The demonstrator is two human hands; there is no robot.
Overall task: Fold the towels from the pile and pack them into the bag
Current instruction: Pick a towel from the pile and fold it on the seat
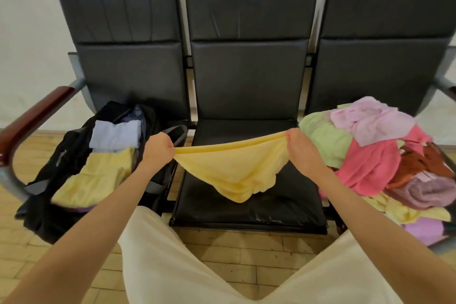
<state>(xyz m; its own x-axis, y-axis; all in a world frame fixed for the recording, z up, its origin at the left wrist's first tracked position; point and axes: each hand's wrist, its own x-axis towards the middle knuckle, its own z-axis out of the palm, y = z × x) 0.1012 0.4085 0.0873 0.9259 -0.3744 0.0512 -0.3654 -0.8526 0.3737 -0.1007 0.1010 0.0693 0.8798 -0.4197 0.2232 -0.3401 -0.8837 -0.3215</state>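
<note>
So both hands are up over the middle seat point(249, 195) of a black three-seat bench, stretching a yellow towel point(234, 170) between them. The left hand point(158, 148) sits at about 9 o'clock from the towel with its fingers point(165, 145) curled tight, pinching the left end of the top edge. The right hand point(299, 147) is at about 2 o'clock from the towel's middle, fingers point(291, 135) bunched together and pinching the other end, knuckles toward the camera. Top edge is pulled fairly taut between the two pinches, and the rest sags down in a loose belly toward 6 o'clock, hanging just over the seat cushion; can't tell if the bottom actually touches it. Over at 9 o'clock on the left seat there's an open black bag point(74, 155) with a folded pale blue towel point(116, 136) in it and a folded yellow one point(96, 177) on the near side of that. At 3 o'clock the right seat carries the pile point(380, 155): light green, pale pink, hot pink, rust brown, mauve, more yellow and a purple one, all crumpled together. Cream trousers point(172, 266) fill the bottom of the view, wood floor point(246, 254) underneath.
</note>
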